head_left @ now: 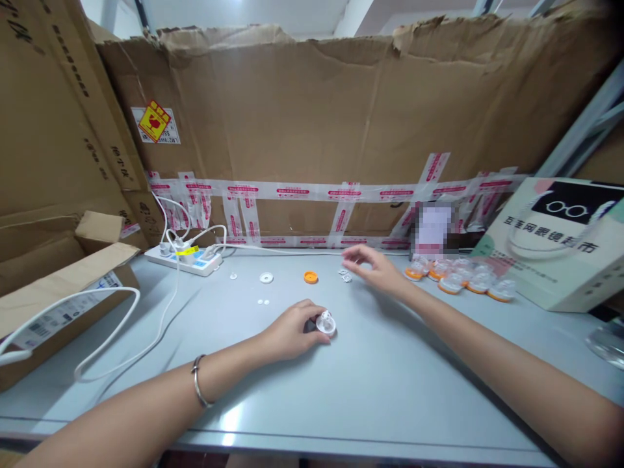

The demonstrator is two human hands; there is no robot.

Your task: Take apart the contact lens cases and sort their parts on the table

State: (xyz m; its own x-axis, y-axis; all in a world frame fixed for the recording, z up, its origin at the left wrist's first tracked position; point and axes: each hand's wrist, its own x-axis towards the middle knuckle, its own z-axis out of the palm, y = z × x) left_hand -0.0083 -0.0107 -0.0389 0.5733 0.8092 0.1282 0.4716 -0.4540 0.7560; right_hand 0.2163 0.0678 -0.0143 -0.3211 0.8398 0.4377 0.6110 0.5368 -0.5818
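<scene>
Left hand [293, 331]: thumb and fingers closed on a round white part [326, 324], held at its rim just above or on the tabletop [341, 396]. Beyond this grip, an orange ring [311, 281]; beyond and right, small white pieces [346, 278], with the right hand [374, 268] near them, fingers parted. Left of the grip, two white discs [266, 302]; farther out, a white ring [266, 281]. Far right, orange-based assemblies [480, 279].

Tall cardboard [292, 117] behind grey tabletop [390, 396]
</scene>
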